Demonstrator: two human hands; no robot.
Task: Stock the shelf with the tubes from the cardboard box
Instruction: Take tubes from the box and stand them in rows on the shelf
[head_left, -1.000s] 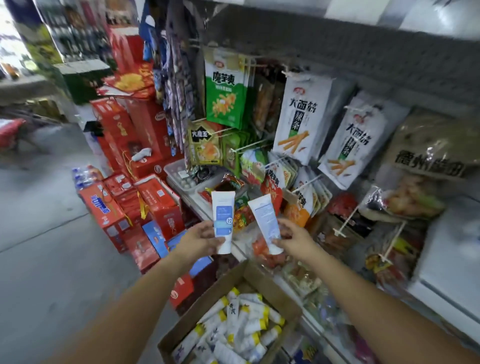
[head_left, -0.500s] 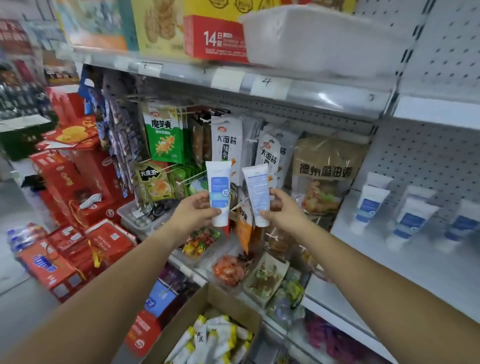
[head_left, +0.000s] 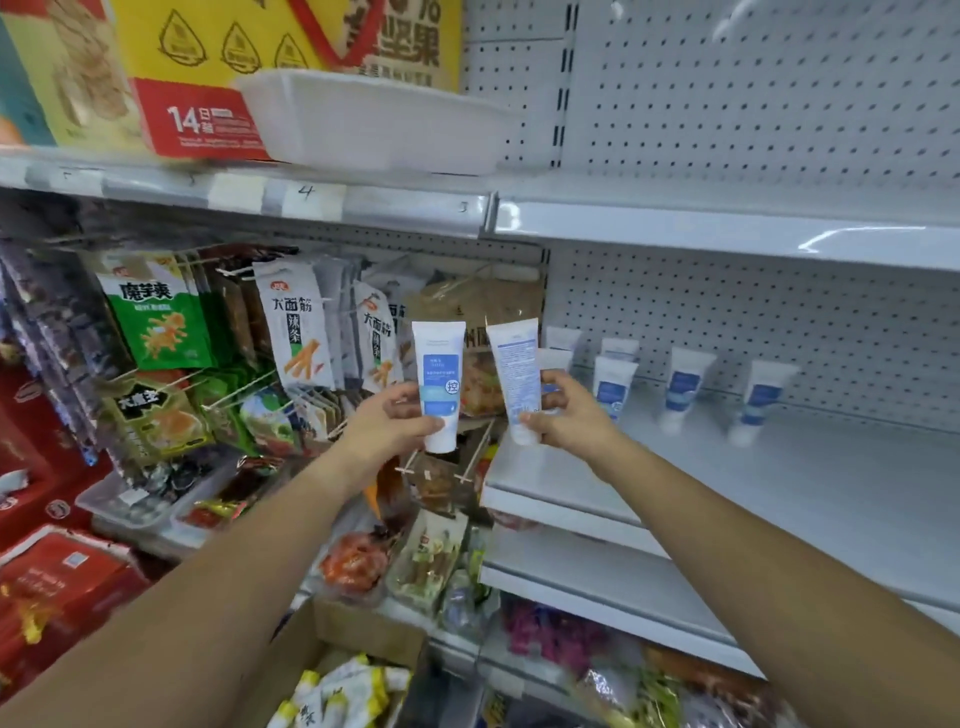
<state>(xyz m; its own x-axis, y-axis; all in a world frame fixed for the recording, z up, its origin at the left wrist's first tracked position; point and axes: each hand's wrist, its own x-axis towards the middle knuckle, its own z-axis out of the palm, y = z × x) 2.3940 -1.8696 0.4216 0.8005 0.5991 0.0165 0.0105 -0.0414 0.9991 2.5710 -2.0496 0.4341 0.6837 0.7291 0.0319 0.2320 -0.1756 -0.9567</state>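
My left hand (head_left: 387, 428) grips a white tube with a blue label (head_left: 439, 382), held upright with its cap down. My right hand (head_left: 569, 415) grips a second white tube (head_left: 517, 376), printed back side toward me, tilted slightly left. Both tubes hang in front of the left end of the white shelf (head_left: 779, 483). Several matching tubes (head_left: 680, 387) stand in a row at the back of that shelf against the pegboard. The cardboard box (head_left: 332, 649) sits at the bottom, with several white and yellow tubes (head_left: 343, 696) inside.
Snack bags (head_left: 296, 327) hang on pegs left of the shelf. A white plastic tray (head_left: 374, 122) and a red and yellow carton (head_left: 202, 78) sit on the upper shelf. Red cartons (head_left: 57, 582) are stacked at the lower left. More packets fill the lower shelves.
Both hands have risen with their tubes from above the box and moved right toward the white shelf. The view swung up and right, bringing the shelved tubes into sight.
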